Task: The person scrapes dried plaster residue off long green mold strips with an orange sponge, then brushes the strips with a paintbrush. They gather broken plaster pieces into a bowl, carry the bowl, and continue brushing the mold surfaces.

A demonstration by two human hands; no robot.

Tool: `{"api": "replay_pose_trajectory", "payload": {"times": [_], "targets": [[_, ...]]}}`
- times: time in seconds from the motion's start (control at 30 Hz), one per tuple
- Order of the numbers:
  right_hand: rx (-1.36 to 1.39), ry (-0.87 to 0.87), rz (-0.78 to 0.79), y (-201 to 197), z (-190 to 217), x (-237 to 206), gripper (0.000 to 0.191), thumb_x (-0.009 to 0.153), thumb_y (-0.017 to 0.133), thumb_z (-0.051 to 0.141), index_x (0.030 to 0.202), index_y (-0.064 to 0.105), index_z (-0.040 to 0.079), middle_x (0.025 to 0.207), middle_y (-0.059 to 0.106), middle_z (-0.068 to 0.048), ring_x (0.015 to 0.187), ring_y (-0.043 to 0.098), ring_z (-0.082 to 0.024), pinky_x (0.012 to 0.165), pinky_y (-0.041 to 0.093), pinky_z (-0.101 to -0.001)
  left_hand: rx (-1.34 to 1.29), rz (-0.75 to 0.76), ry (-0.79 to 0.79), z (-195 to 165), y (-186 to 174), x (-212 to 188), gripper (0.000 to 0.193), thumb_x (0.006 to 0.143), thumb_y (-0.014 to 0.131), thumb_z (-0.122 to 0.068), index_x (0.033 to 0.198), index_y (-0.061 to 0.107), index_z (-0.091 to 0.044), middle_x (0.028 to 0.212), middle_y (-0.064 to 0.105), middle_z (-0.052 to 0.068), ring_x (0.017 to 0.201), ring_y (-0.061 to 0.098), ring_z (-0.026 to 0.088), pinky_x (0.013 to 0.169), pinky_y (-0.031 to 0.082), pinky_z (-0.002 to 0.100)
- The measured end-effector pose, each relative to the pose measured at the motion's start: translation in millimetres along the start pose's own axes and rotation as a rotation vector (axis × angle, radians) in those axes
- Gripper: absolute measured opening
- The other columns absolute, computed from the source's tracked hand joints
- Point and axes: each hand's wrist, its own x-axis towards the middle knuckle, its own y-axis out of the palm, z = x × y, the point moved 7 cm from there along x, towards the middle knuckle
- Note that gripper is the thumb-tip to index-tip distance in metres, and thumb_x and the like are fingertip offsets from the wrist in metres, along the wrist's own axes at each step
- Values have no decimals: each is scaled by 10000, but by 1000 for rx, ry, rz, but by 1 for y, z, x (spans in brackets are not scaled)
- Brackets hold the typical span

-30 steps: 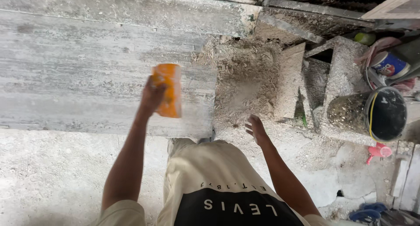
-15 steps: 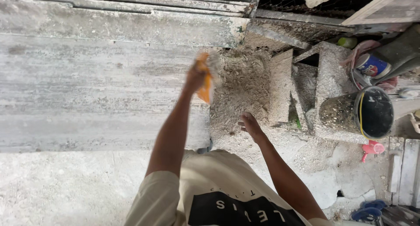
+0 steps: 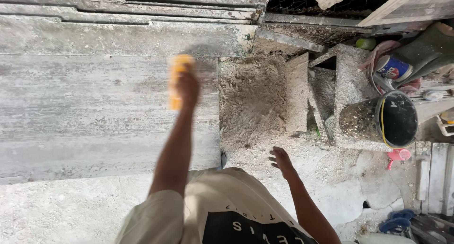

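My left hand (image 3: 187, 87) is stretched out over a wide grey stone slab (image 3: 85, 107) and is shut on an orange block (image 3: 178, 66), which looks like a sponge or rubbing pad. The block is blurred and pressed against the slab near its right edge. My right hand (image 3: 282, 159) hangs open and holds nothing, fingers spread, above the dusty ground beside my body. I wear a beige shirt with a dark panel.
A heap of grey dust and rubble (image 3: 250, 97) lies right of the slab, with concrete blocks (image 3: 298, 92) behind it. A black bucket (image 3: 397, 118) lies on its side at right, near a blue and white can (image 3: 395, 66) and a pink object (image 3: 399, 154).
My left hand swept the orange block right to the slab's edge, then back left and a little farther up the slab. My right hand stayed low and open.
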Motion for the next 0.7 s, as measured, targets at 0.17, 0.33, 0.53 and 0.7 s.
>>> {"api": "replay_pose_trajectory", "payload": {"times": [0.17,0.33,0.53,0.7], "targets": [[-92,-153,133,22,41,25,584,1031,465,444,1508,435,109,1423,615,-123,1183,659,-271,943,538,-419,-618,353,344,-141,-10,-26,383,1019,455,-77,1388,544,-130,821,707,125,656,704,236,538,569,416],[-130,-169,131,19,49,32,570,1039,469,448,1497,426,111,1423,604,-123,1197,647,-266,976,515,-413,-1016,429,290,-39,-28,-21,476,1060,558,-209,1514,490,-82,883,756,217,678,697,259,663,584,477],[-208,-100,185,44,35,28,520,1016,490,402,1449,483,113,1376,653,-117,1170,664,-269,959,518,-431,-1187,418,10,122,-25,-49,428,1039,647,-261,1401,616,-34,1090,752,109,943,652,138,835,563,339],[-334,-166,273,87,49,29,493,1050,450,419,1444,486,124,1372,658,-82,1176,664,-230,950,532,-391,-1268,496,-42,149,5,-59,512,914,736,-273,1363,620,-55,1144,757,107,997,693,137,867,579,326]]}}
